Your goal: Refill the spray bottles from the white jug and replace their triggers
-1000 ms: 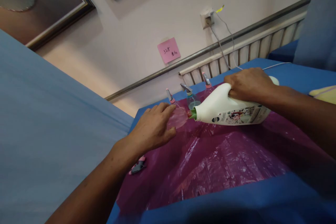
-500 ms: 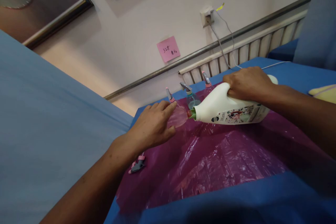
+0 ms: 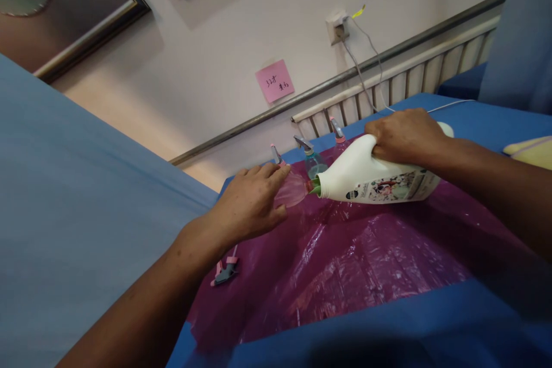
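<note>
My right hand [image 3: 403, 135] is wrapped round the handle of a large white jug [image 3: 375, 181] with a printed label, tipped on its side with its mouth to the left. A green spout [image 3: 316, 186] in that mouth meets the neck of a clear pinkish bottle [image 3: 292, 191]. My left hand [image 3: 254, 201] curves round this tilted bottle, thumb below and fingers above; the palm side is hidden. A grey and pink spray head [image 3: 226, 272] lies loose near my left forearm. Behind stand a blue spray bottle [image 3: 316, 165] and a pink-collared spray bottle [image 3: 338, 135], partly hidden by the jug.
Purple plastic sheeting [image 3: 345, 264] covers part of the blue surface [image 3: 509, 118]. At the right edge lies a yellow cloth [image 3: 532, 152]. A blue curtain [image 3: 86, 195] hangs at left. White cables run down from a wall socket [image 3: 338, 29] past a radiator [image 3: 388, 89].
My hands, the jug and the bottle keep almost the same pose. The whole view has shifted very slightly, and a little more of the loose spray head shows.
</note>
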Available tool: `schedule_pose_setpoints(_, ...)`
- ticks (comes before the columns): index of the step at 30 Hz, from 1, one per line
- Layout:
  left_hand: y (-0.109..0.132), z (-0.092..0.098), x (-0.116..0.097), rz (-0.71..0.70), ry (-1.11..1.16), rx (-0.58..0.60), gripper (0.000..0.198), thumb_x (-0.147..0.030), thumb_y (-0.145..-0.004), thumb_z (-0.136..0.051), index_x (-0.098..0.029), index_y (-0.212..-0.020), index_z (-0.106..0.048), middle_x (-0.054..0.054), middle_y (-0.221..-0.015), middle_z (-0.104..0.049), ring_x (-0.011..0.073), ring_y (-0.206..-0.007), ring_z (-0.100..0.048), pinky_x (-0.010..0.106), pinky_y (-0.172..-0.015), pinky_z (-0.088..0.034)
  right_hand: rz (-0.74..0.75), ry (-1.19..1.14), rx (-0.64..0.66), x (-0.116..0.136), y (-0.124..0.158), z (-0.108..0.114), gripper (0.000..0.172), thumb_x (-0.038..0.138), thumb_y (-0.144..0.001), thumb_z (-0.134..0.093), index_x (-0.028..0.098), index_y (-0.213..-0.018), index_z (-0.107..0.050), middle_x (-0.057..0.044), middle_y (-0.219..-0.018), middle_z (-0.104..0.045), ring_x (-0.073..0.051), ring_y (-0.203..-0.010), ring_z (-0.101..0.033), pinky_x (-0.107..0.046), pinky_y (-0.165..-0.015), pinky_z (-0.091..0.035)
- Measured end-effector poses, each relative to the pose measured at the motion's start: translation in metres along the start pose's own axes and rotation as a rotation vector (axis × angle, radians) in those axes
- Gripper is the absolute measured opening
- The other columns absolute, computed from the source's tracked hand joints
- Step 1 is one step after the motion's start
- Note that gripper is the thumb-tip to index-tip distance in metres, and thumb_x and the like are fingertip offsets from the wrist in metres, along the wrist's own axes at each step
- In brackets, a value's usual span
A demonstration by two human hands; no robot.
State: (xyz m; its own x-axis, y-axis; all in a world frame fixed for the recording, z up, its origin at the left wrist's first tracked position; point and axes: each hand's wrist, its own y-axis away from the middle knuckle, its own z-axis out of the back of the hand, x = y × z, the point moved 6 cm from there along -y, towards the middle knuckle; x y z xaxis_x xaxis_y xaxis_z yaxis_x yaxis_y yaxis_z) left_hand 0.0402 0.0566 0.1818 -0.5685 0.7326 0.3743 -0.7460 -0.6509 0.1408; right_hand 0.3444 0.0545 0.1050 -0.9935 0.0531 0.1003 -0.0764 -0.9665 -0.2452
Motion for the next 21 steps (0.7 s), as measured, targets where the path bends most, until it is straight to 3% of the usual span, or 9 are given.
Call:
schedule_pose_setpoints(4,-0.001,0.002,0.002,0.019,0.004,0.004,0.082,-0.034,-0.092,-0.071,-0.022,-0.170,-0.047,0.019,-0.161,-0.068,0.0432,-0.143,-0.067,0.059,-0.115,-0.054,-0.041,0.080,0.010,0.001,0.002,0.004,0.037,0.046,-0.103,-0.057,0.023,-0.117,-0.082,-0.017,-0.104,-0.082,-0.034,-0.091,-0.072,-0.039,-0.078,-0.037)
schedule_pose_setpoints(10,-0.002,0.005,0.001,0.029,-0.007,0.012,0.060,-0.031,-0.092,-0.069,-0.019,-0.150,-0.057,0.020,-0.148,-0.074,0.0425,-0.135,-0.070,0.059,-0.113,-0.054,-0.034,0.107,0.025,0.005,0.005,0.009,0.038,0.039,-0.103,-0.052,0.020,-0.119,-0.082,-0.020,-0.104,-0.083,-0.030,-0.089,-0.069,-0.038,-0.073,-0.032)
schedule_pose_setpoints(17,-0.003,0.011,-0.004,0.011,-0.046,0.014,0.052,-0.032,-0.091,-0.069,-0.021,-0.141,-0.059,0.017,-0.134,-0.077,0.0399,-0.123,-0.073,0.054,-0.102,-0.055,-0.044,0.127,0.022,0.003,0.003,0.005,0.037,0.040,-0.102,-0.052,0.024,-0.118,-0.081,-0.017,-0.105,-0.083,-0.030,-0.089,-0.070,-0.037,-0.072,-0.032)
schedule_pose_setpoints(21,-0.004,0.013,-0.005,0.007,-0.044,0.010,0.052,-0.031,-0.091,-0.069,-0.021,-0.141,-0.060,0.017,-0.136,-0.075,0.0399,-0.124,-0.072,0.054,-0.102,-0.054,-0.038,0.141,0.028,0.002,0.003,0.004,0.038,0.041,-0.102,-0.051,0.026,-0.119,-0.081,-0.015,-0.107,-0.084,-0.031,-0.090,-0.071,-0.037,-0.071,-0.033)
